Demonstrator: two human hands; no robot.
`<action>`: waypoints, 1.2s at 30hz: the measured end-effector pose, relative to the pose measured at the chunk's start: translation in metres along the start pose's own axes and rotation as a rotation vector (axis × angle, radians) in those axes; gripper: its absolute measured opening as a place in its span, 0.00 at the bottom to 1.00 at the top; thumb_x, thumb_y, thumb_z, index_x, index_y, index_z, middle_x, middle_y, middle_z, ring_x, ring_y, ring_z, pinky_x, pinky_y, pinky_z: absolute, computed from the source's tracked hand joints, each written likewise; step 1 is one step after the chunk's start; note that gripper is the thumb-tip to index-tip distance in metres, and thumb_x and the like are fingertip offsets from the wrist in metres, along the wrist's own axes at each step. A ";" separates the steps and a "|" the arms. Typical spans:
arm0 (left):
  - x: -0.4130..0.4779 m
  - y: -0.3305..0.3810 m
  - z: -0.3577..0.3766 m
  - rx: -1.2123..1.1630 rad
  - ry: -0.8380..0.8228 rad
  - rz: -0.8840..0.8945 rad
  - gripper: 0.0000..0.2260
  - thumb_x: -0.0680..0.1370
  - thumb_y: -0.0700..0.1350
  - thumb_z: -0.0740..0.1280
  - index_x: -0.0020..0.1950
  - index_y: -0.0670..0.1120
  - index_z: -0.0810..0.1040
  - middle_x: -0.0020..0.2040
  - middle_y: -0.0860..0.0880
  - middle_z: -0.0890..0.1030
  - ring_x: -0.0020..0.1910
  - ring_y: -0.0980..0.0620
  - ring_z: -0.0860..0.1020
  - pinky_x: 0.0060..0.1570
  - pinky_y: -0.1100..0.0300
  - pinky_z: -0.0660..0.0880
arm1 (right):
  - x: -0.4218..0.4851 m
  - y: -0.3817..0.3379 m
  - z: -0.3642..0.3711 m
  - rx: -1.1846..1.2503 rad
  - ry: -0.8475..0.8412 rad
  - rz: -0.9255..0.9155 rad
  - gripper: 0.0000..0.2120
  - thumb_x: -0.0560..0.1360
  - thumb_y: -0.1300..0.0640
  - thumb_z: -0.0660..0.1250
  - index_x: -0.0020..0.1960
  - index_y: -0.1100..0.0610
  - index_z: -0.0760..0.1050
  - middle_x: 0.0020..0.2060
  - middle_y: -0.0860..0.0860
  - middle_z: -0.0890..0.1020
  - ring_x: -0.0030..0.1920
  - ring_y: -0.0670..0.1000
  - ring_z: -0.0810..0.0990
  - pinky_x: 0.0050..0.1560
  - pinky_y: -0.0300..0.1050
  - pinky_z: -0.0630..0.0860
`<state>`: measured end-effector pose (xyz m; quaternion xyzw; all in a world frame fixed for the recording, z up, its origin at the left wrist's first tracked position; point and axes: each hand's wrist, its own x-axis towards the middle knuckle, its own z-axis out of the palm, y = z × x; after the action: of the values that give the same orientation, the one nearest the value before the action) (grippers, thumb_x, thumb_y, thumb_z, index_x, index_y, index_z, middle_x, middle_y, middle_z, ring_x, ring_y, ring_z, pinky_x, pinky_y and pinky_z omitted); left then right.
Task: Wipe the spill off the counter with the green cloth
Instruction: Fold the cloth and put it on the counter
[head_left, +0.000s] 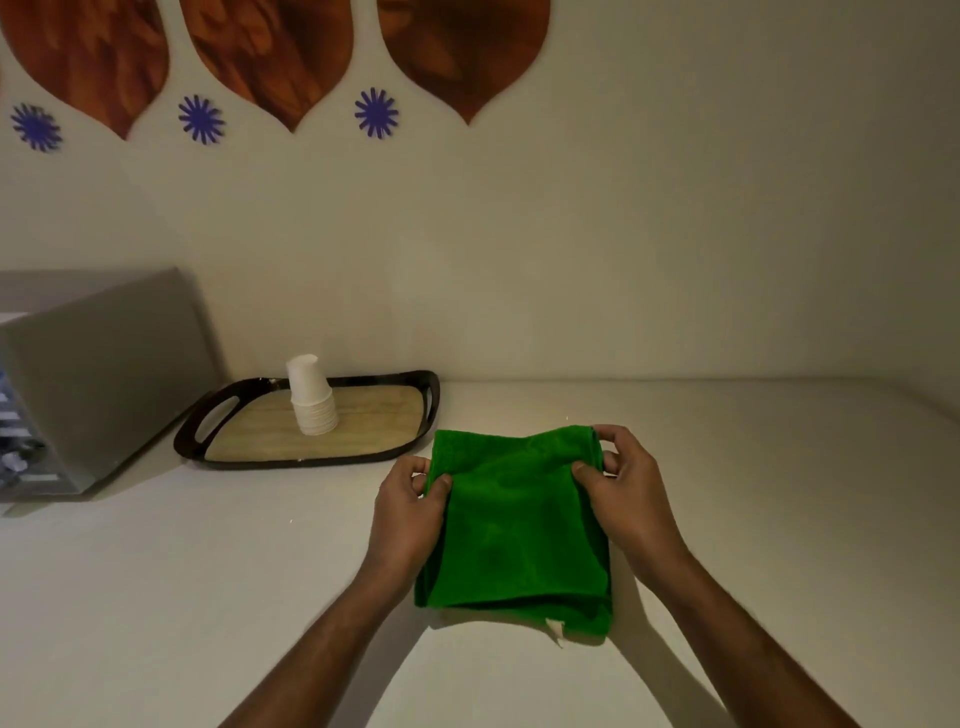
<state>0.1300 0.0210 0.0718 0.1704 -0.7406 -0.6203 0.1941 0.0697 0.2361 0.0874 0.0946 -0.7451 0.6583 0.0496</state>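
Cloth handling is being judged as follows: the green cloth (514, 525) is appearing soft, light and limp, so it is best being gripped at its edges. It is being held folded just above the white worktop (208, 597), right of a tray (311, 457) carrying stacked cups (310, 397). Its left edge is being pinched between thumb and fingers of the left hand (410, 512), its right edge likewise by the right hand (628, 493). No spill is being shown clearly.
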 end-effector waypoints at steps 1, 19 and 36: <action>0.015 0.000 0.004 -0.011 0.006 0.009 0.04 0.80 0.43 0.66 0.54 0.46 0.76 0.52 0.45 0.85 0.51 0.49 0.84 0.49 0.48 0.82 | 0.015 0.002 0.006 -0.012 0.022 -0.012 0.14 0.79 0.63 0.67 0.59 0.46 0.75 0.46 0.49 0.87 0.41 0.49 0.87 0.45 0.57 0.85; 0.204 -0.049 0.076 0.043 0.207 0.114 0.04 0.78 0.41 0.69 0.51 0.43 0.79 0.47 0.47 0.83 0.50 0.48 0.81 0.41 0.58 0.76 | 0.205 0.079 0.071 -0.140 0.224 -0.063 0.15 0.78 0.65 0.68 0.62 0.51 0.75 0.41 0.47 0.81 0.39 0.49 0.81 0.40 0.47 0.80; 0.218 -0.091 0.116 0.895 -0.026 0.419 0.18 0.83 0.43 0.55 0.73 0.46 0.69 0.75 0.45 0.71 0.75 0.47 0.66 0.77 0.53 0.55 | 0.222 0.140 0.096 -0.929 -0.209 -0.325 0.20 0.84 0.54 0.53 0.75 0.54 0.65 0.76 0.54 0.67 0.76 0.55 0.62 0.76 0.57 0.56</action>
<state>-0.1158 -0.0036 -0.0193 0.0768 -0.9550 -0.1913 0.2132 -0.1707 0.1402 -0.0166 0.2427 -0.9360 0.2281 0.1135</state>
